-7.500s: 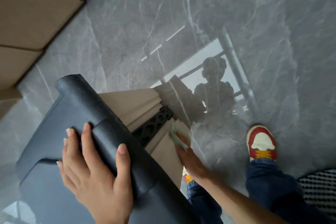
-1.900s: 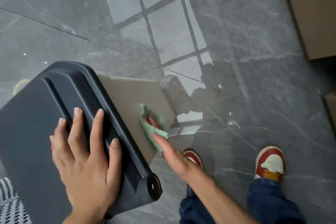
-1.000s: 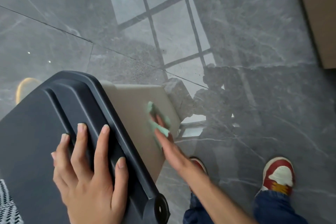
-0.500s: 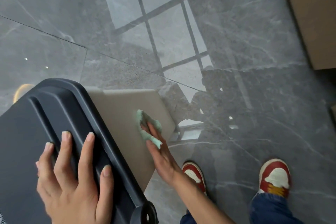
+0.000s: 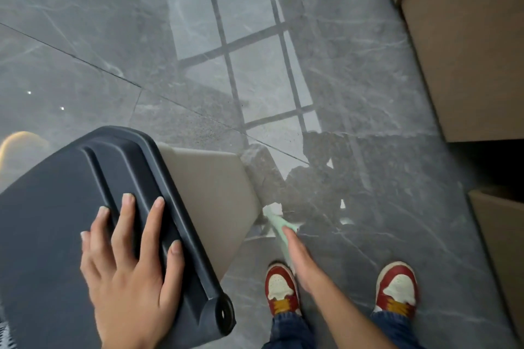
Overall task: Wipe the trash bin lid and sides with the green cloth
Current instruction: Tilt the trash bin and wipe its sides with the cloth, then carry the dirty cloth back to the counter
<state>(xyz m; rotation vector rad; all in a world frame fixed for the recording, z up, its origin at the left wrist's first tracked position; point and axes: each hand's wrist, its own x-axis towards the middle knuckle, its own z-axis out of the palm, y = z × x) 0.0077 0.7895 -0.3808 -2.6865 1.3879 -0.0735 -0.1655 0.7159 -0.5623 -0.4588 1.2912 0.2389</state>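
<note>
The trash bin has a dark grey lid (image 5: pixel 56 207) and a beige side (image 5: pixel 209 195), and fills the lower left of the head view. My left hand (image 5: pixel 127 269) lies flat on the lid, fingers spread over its raised ridge. My right hand (image 5: pixel 300 261) is held edge-on just right of the bin's lower corner, off the beige side. The green cloth (image 5: pixel 279 225) sticks out from under its fingers, near the bin's bottom edge. How much of the cloth the hand covers is hidden.
The floor is glossy grey marble tile (image 5: pixel 283 79) with window reflections. Brown cardboard boxes (image 5: pixel 467 45) stand at the right, another box (image 5: pixel 502 249) lower down. My two red and white shoes (image 5: pixel 282 289) (image 5: pixel 397 289) are planted below the right hand.
My right hand with the cloth has slid off the beige side, down and to the right past the bin's lower corner. My left hand has stayed on the lid.
</note>
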